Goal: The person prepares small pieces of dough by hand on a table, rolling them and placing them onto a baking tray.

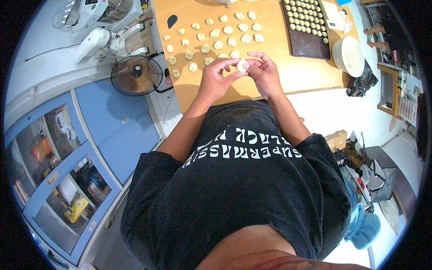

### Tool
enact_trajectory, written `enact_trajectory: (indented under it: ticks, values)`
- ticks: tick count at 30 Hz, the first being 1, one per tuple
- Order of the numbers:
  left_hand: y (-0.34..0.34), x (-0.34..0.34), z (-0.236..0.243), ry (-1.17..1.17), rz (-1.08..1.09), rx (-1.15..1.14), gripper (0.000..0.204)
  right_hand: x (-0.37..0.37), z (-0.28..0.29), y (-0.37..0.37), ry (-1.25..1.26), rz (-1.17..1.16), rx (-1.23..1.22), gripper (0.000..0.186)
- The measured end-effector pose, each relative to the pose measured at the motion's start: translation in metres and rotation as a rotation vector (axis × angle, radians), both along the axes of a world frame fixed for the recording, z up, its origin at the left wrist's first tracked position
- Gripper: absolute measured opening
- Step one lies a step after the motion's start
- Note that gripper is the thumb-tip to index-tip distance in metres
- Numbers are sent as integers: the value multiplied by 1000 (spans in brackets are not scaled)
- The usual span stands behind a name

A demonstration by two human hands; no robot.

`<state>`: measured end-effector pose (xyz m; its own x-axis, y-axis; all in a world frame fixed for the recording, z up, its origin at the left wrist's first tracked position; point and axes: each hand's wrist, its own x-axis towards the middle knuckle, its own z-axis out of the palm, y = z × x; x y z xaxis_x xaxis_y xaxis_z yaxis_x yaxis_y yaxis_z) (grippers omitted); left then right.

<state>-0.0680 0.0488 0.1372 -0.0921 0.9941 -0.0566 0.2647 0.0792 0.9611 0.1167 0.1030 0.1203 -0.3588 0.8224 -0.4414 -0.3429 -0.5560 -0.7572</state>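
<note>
Grip: my left hand [216, 77] and right hand [265, 76] pinch one small, pale, rounded dough piece [242, 66] between fingertips | Where: above the tan wooden tabletop [301, 74]; just nearer me than the rough cream-coloured dough lumps [205, 48] | Handling: I'd press lightly, evenly; turn gradually, lest it tear

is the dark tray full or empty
Partly full: the tray has dough balls over its far part, but its near end is bare.
</note>
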Motion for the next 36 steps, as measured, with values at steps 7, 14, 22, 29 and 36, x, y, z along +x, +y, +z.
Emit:
enact_trajectory:
  ticks: [7, 14, 22, 29, 36]
  values:
    - [8, -7, 28, -185, -173, -88, 40, 1, 40, -2, 45, -55, 182, 48]
    - [-1, -11, 56, -268, 40, -8, 43, -4, 70, 12, -581, 176, 1156, 29]
    - [3, -34, 50, 278, 104, 530, 24, -13, 63, 4, -182, 305, 458, 16]
    - [-13, -14, 43, -65, 236, 179, 24, -35, 41, -2, -146, 40, 508, 10]
    - [-15, -16, 32, -558, 299, 80, 30, -47, 61, -21, -430, -56, 972, 19]
